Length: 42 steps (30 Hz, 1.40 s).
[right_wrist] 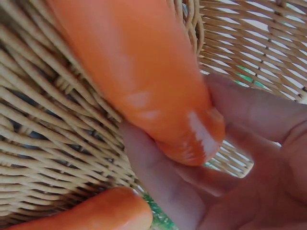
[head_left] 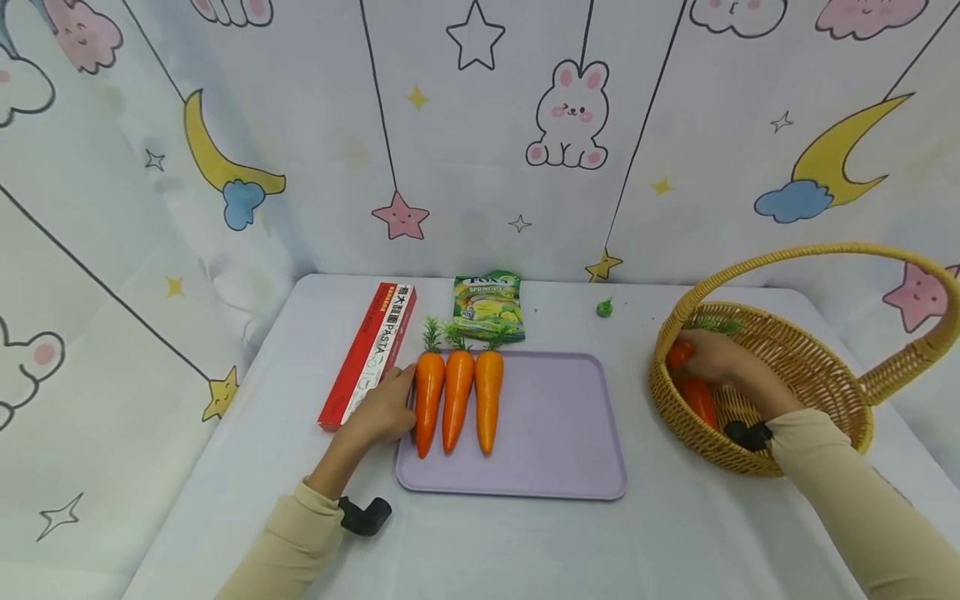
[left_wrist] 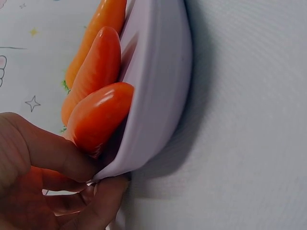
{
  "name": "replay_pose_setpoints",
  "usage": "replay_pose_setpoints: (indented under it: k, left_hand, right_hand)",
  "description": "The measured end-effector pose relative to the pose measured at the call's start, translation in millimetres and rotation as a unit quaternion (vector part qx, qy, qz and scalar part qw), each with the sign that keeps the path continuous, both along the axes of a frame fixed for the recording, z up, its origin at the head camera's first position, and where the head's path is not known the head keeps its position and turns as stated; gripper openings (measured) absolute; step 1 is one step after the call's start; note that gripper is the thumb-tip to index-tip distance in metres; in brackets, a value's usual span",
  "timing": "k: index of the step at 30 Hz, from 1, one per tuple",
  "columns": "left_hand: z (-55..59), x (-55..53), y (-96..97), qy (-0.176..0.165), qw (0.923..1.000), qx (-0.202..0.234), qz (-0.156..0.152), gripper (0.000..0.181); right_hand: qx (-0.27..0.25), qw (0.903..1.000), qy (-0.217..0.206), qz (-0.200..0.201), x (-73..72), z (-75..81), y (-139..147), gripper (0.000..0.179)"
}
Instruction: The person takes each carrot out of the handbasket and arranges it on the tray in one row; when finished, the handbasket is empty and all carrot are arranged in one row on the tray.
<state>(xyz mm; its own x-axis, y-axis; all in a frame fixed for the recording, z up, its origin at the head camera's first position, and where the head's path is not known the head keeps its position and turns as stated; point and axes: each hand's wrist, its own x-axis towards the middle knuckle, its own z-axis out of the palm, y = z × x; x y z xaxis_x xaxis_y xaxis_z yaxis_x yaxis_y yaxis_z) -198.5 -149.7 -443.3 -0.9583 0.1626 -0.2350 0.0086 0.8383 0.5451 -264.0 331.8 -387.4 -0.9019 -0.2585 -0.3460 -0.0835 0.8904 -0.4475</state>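
My left hand [head_left: 387, 406] pinches the left rim of a lilac tray [head_left: 555, 417] between thumb and fingers, as the left wrist view shows. On the tray's left part, three orange carrots [head_left: 489, 400] with green tops lie side by side. The nearest carrot [left_wrist: 100, 117] lies close to my left fingers. Inside the wicker basket [head_left: 810, 358] on the right, my right hand [head_left: 708, 358] grips the thick end of a carrot [right_wrist: 144, 81]. Another carrot [right_wrist: 96, 211] lies in the basket below that hand.
A red and white pasta box [head_left: 369, 358] lies left of the tray. Behind the tray is a green snack packet [head_left: 487, 307]. A small green object [head_left: 604, 307] sits near the table's back edge. The basket's tall handle [head_left: 810, 250] arches over my right hand.
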Motion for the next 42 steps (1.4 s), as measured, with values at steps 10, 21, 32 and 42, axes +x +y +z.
replay_pose_setpoints:
  k: [10, 21, 32, 42]
  left_hand:
    - [-2.4, 3.8, 0.4, -0.006, 1.0, 0.003, 0.002, 0.075]
    - [-1.7, 3.6, -0.6, -0.007, 1.0, 0.002, 0.001, 0.075]
    - [1.6, 2.2, 0.2, -0.01, 0.9999, 0.003, 0.001, 0.075]
    - [2.0, 2.5, 1.1, -0.001, 1.0, -0.001, -0.006, 0.075]
  right_hand:
    - [-0.023, 0.9986, 0.018, -0.044, 12.5, 31.6, 19.1, 0.057]
    - [0.024, 0.9939, 0.078, -0.074, 63.1, 61.5, 25.3, 0.067]
    - [0.015, 0.9725, 0.231, -0.029, 134.7, 60.2, -63.2, 0.06]
    - [-0.036, 0.9787, 0.199, 0.036, 100.2, 19.9, -156.5, 0.051]
